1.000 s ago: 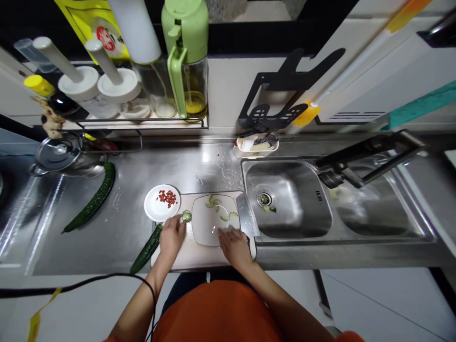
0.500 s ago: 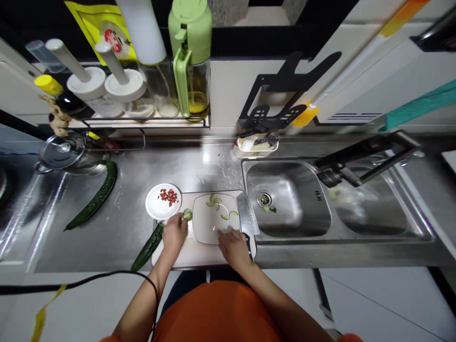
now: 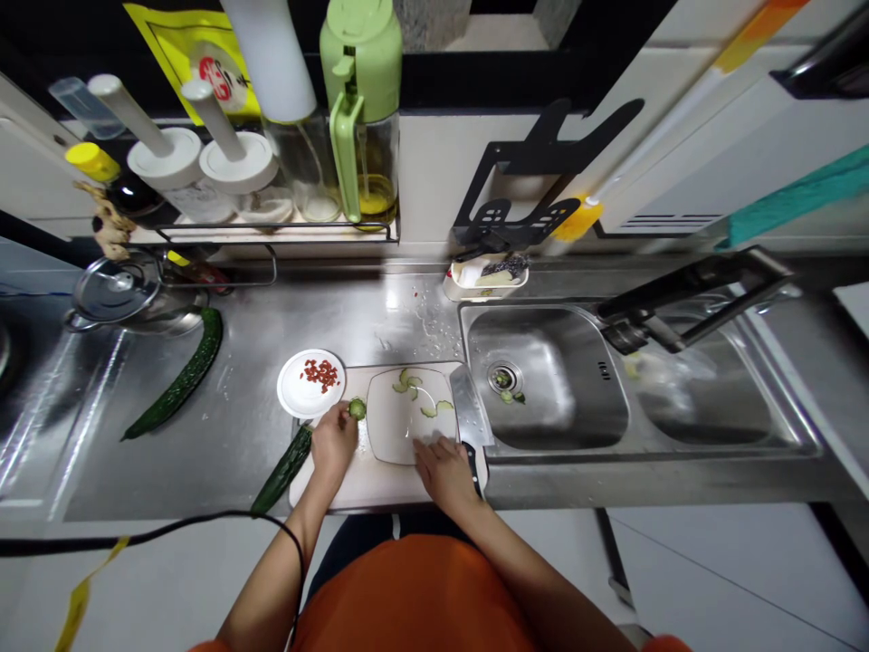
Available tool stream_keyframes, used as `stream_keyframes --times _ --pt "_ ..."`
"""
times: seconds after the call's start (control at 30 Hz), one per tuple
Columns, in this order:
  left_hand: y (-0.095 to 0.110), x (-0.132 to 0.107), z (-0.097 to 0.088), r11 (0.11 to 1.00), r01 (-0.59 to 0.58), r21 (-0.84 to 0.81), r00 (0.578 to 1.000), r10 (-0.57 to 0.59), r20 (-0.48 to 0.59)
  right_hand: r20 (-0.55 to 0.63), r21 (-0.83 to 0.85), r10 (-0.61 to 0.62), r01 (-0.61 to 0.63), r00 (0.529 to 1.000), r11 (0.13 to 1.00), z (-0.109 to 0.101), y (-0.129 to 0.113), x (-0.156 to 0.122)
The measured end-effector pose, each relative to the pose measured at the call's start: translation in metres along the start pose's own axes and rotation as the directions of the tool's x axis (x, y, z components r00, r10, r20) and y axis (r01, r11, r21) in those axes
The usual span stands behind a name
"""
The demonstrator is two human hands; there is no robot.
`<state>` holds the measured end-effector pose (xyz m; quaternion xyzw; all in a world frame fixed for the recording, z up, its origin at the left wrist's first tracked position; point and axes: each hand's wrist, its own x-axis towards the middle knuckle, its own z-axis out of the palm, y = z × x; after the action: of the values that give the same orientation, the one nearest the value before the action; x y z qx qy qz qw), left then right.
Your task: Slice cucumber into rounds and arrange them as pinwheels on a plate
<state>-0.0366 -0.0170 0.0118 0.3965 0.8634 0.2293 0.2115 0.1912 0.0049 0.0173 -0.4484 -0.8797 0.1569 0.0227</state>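
Cucumber (image 3: 281, 471) lies across the board's (image 3: 367, 489) eight o'clock corner, its cut end gripped in my closed left hand (image 3: 334, 441). On the plate (image 3: 394, 435) mid-board, my right hand (image 3: 444, 471) touches the five o'clock rim; I cannot tell if it holds anything. I'd steady the plate and space the slices (image 3: 407, 384) evenly.

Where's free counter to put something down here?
Bare counter between the whole cucumber and small plate, and behind the board up to the rack. Sink mostly bare, a few scraps. Crowded: the board, with square plate, knife, right hand, and left hand on the cut cucumber.
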Motion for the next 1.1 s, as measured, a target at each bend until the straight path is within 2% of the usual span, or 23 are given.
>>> stream_keyframes --times 0.27,0.43,0.77,0.97,1.1 --pt "0.0015 -0.0008 0.0 0.999 -0.041 0.017 0.999 0.041 -0.012 0.002 0.009 0.002 -0.002 1.0 1.0 -0.0021 -0.0003 0.0012" --pt "-0.0013 0.0023 -0.0001 0.994 -0.094 0.051 0.995 0.092 0.033 0.013 0.012 -0.014 0.014 1.0 1.0 -0.0023 0.0006 0.0013" --pt "0.0053 0.0082 -0.0005 0.982 -0.031 0.188 0.996 0.015 0.086 0.088 0.053 -0.016 0.012 0.996 0.999 -0.004 0.0023 0.0034" --pt "0.0032 0.0053 0.0003 0.99 -0.081 0.112 0.995 0.074 0.059 0.111 0.071 -0.018 0.011 0.994 0.997 -0.0063 0.0034 0.0034" --pt "-0.0009 0.0048 -0.0031 0.995 -0.09 -0.052 0.992 0.094 0.086 0.104 0.134 -0.012 -0.002 0.994 0.991 -0.0075 0.0033 0.0047"
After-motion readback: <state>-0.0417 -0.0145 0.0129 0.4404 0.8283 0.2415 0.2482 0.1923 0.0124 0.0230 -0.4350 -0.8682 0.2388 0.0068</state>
